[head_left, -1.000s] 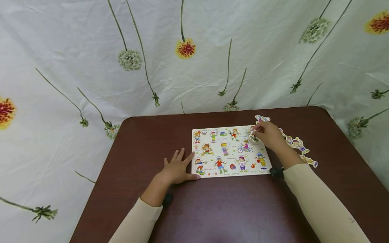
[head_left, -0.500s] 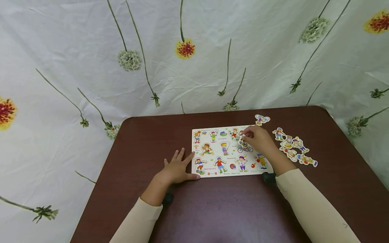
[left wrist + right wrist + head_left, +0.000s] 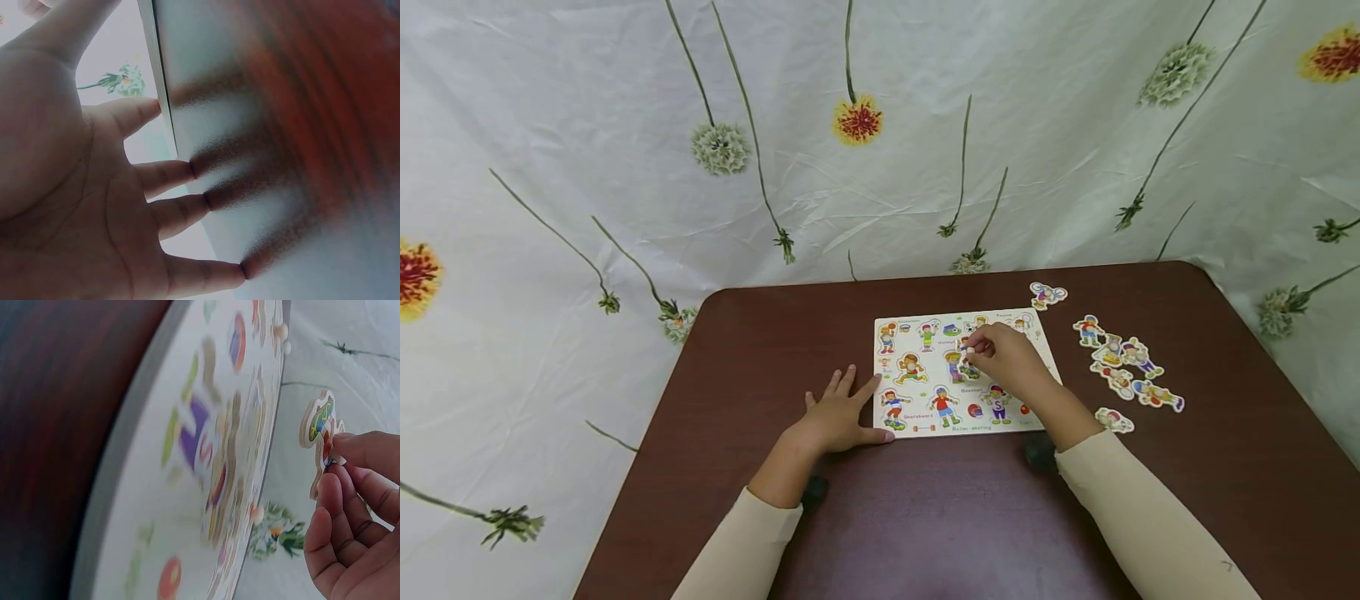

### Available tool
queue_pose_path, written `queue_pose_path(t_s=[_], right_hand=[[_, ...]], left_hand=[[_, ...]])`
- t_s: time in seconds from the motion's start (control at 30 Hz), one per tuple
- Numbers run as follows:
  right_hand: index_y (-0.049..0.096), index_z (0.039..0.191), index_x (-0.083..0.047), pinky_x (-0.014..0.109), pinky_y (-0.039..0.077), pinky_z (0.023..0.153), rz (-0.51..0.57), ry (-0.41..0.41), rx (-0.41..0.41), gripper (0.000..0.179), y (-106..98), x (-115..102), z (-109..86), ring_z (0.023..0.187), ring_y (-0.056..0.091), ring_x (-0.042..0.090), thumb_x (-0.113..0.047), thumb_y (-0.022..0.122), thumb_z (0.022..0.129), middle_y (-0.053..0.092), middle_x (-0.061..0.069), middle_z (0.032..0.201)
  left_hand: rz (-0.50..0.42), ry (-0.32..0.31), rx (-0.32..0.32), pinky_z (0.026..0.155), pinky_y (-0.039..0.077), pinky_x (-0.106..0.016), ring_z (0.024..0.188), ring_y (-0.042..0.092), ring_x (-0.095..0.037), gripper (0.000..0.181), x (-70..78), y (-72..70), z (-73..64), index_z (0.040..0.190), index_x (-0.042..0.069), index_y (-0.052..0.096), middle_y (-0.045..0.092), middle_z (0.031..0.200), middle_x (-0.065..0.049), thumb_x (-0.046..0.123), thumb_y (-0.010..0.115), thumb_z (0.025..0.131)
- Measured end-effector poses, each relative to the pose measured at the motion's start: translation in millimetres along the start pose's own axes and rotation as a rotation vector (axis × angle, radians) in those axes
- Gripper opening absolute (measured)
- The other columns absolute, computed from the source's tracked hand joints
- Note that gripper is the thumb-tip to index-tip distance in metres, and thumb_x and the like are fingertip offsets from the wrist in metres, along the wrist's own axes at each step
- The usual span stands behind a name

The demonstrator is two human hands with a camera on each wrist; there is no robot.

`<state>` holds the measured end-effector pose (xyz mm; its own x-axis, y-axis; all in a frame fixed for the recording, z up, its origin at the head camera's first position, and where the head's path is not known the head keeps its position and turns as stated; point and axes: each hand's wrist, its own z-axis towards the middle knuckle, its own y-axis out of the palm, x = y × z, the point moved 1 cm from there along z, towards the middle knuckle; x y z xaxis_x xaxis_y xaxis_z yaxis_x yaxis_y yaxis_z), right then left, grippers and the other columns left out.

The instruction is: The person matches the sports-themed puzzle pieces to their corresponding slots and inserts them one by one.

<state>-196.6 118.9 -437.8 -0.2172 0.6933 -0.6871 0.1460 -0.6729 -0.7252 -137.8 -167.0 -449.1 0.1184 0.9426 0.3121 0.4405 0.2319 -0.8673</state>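
A white board (image 3: 921, 400) printed with colourful sports figures lies on the table. My left hand (image 3: 835, 421) rests with spread fingers at its left edge, the thumb touching the near left corner. In the left wrist view, the fingertips touch the shiny tabletop beside the board's edge. My right hand (image 3: 1011, 358) is over the middle of the board and pinches a small peg on a puzzle piece (image 3: 322, 428). In the right wrist view, that wooden piece, shaped like a figure with a green part, hangs apart from the board. Some printed figures are hidden under the right hand.
Several loose puzzle pieces (image 3: 1112, 379) lie in a cluster right of the board. One piece (image 3: 1048, 294) is behind the board's far right corner, another (image 3: 1114, 419) beside my right wrist. A flowered white cloth (image 3: 895, 217) hangs behind the dark brown table (image 3: 760, 333).
My right hand has carried the puzzle piece leftward across the board, from its far right part to its middle. The left hand has stayed in place.
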Motion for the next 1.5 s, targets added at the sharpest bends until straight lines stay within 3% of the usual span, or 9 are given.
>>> queue_pose_path(t_s=[0.93, 1.5], right_hand=[[0.069, 0.095, -0.012, 0.027, 0.047, 0.075, 0.018, -0.129, -0.092, 0.008, 57, -55, -7.5, 0.081, 0.057, 0.013, -0.013, 0.076, 0.09, 0.063, 0.0, 0.091], [0.067, 0.092, -0.012, 0.024, 0.048, 0.071, -0.02, -0.164, -0.148, 0.013, 79, -67, -9.3, 0.078, 0.058, 0.007, -0.014, 0.079, 0.087, 0.064, -0.002, 0.086]], left_hand=[[0.017, 0.001, 0.003, 0.113, 0.012, -0.08, 0.158, 0.007, -0.043, 0.096, -0.3, -0.6, 0.3, 0.162, 0.029, 0.026, 0.01, 0.17, -0.02, 0.063, 0.071, 0.085], [0.015, 0.014, 0.004, 0.112, 0.012, -0.081, 0.158, 0.006, -0.043, 0.095, -0.5, -0.8, 0.0, 0.162, 0.03, 0.026, 0.008, 0.17, -0.021, 0.064, 0.071, 0.085]])
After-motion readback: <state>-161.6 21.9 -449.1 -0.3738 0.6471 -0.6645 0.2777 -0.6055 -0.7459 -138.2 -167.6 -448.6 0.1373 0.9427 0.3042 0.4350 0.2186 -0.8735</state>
